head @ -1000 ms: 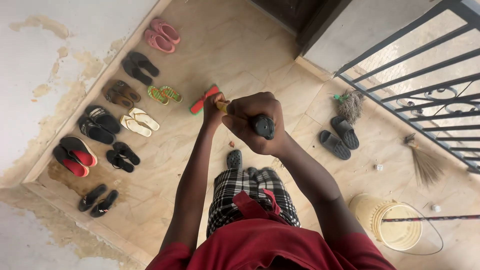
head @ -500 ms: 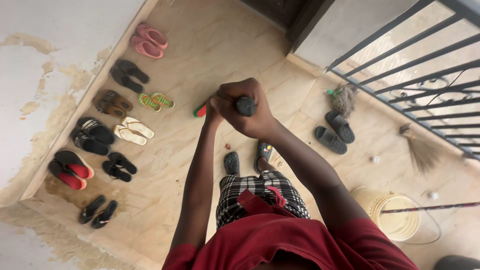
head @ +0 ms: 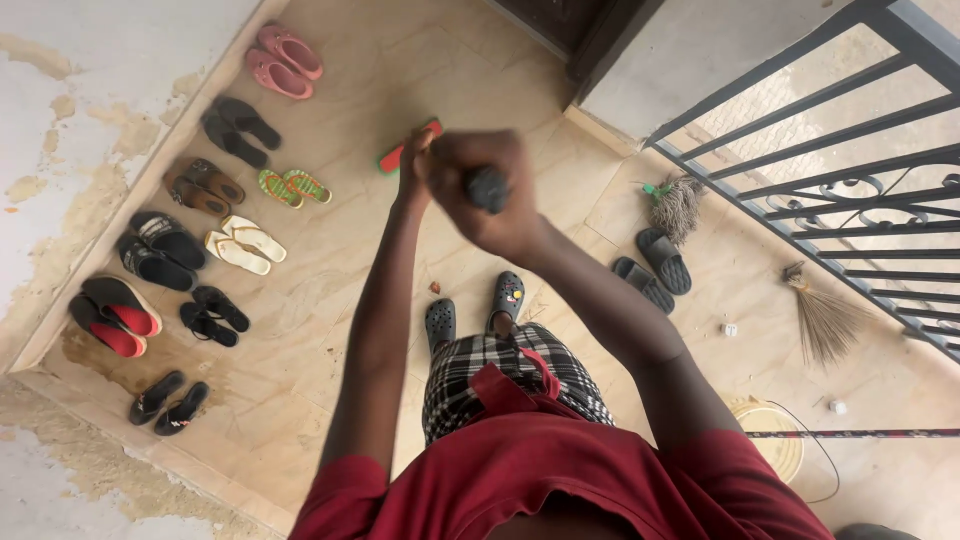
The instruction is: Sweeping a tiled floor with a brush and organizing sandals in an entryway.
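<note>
Both hands, the left hand (head: 418,172) and right hand (head: 485,195), are closed around a long handle (head: 487,188) whose red-and-green brush head (head: 405,148) rests on the tiled floor (head: 330,300) near the shoe rows.

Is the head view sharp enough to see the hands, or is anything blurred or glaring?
Head view: hands and black handle end are motion-blurred; shoes and railing stay sharp; light is soft and even, with no glare.

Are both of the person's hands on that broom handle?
Yes, the right hand wraps the black handle end and the left hand grips just below it.
</note>
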